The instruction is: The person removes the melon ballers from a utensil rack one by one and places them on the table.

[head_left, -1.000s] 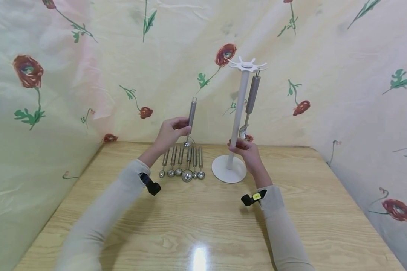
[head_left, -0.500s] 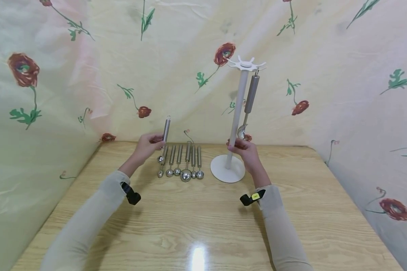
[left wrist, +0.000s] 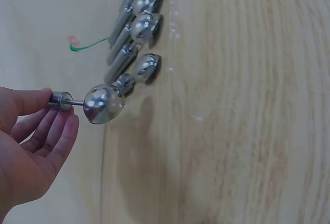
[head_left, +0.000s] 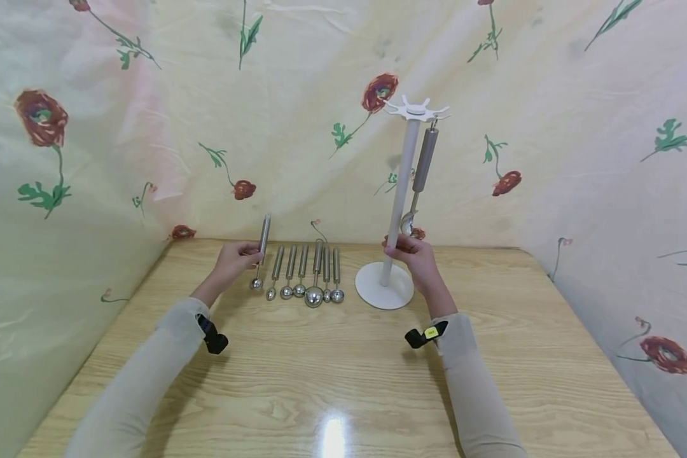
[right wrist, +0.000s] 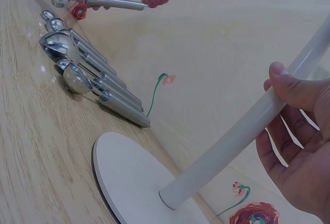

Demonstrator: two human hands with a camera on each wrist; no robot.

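Note:
My left hand (head_left: 233, 262) pinches a small steel scoop (head_left: 264, 235) by its tubular handle, left of a row of similar scoops. Its round bowl points down; whether it touches the table I cannot tell. In the left wrist view, thumb and fingers hold the handle end near the bowl (left wrist: 104, 104). Several scoops (head_left: 317, 257) lie side by side, handles toward the back wall. With my right hand (head_left: 415, 256) I grip the white pole (right wrist: 227, 141) of a stand. One larger scoop (head_left: 426, 159) hangs by its loop from the stand's hooked top (head_left: 416, 111).
The stand's round white base (head_left: 372, 291) rests on the wooden table (head_left: 343, 356), right of the row. Flowered cloth (head_left: 298, 140) rises behind the table's back edge and along both sides. Each wrist wears a black strap with a camera (head_left: 216, 343).
My left hand has moved left and down with the scoop, from above the row to beside its left end. The right hand stays on the pole.

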